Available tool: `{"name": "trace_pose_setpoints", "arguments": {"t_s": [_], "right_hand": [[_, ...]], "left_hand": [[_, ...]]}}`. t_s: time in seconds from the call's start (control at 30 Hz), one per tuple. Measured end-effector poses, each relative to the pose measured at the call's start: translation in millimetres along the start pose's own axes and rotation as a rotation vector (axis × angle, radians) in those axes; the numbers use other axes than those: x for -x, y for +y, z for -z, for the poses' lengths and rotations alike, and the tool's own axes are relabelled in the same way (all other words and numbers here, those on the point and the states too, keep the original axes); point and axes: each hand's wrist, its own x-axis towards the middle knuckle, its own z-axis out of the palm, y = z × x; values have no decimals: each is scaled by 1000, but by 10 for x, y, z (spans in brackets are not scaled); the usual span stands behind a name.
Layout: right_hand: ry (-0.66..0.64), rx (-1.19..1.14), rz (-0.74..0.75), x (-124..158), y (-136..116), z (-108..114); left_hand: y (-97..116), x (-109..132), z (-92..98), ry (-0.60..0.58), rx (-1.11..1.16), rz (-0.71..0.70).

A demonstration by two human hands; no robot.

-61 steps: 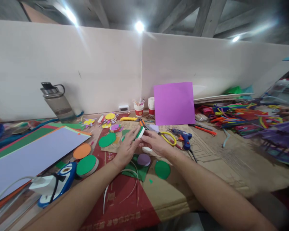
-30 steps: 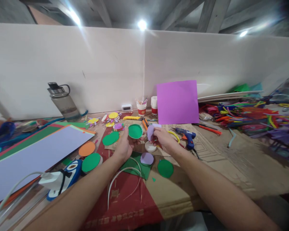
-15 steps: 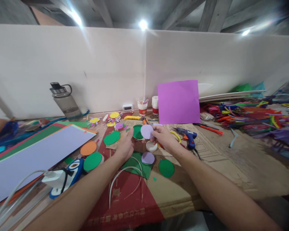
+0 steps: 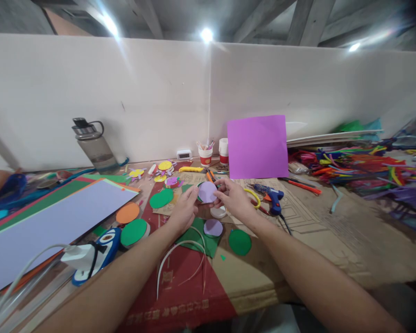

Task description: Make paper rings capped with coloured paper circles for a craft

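Note:
A lilac paper circle (image 4: 207, 191) is pinched at its right edge by the fingers of my right hand (image 4: 234, 198). My left hand (image 4: 185, 209) has its fingers closed on the left edge of a green paper circle. The lilac circle now lies in front of it, so only a thin dark rim shows. Just below the hands are a round white lid-like piece (image 4: 218, 212) and another lilac circle (image 4: 213, 228), which rests on a green paper scrap (image 4: 199, 243). A loose green circle (image 4: 240, 242) lies to the right of the scrap.
A blue glue gun (image 4: 276, 201) lies right of my hands, its cord trailing forward. Paper sheets (image 4: 69, 208) and a power strip (image 4: 107, 252) occupy the left. A tilted bottle (image 4: 95, 143), paper cups (image 4: 205, 156) and an upright purple sheet (image 4: 258, 147) stand along the wall.
My right hand has moved the lilac circle left, over the green circle in my left hand. The green circle, plainly visible before, is now almost wholly covered.

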Motion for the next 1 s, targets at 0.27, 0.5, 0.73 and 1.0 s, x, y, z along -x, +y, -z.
{"name": "trace_pose_setpoints", "arguments": {"t_s": [0.27, 0.5, 0.73, 1.0], "right_hand": [[31, 96, 39, 35, -15, -1], [57, 255, 124, 6, 50, 37], [80, 352, 169, 5, 59, 46], [59, 451, 233, -3, 30, 28]], "left_hand": [[37, 23, -26, -112, -25, 44], [77, 53, -53, -117, -57, 74], [91, 64, -54, -117, -80, 85], [43, 2, 22, -65, -273, -32]]}}
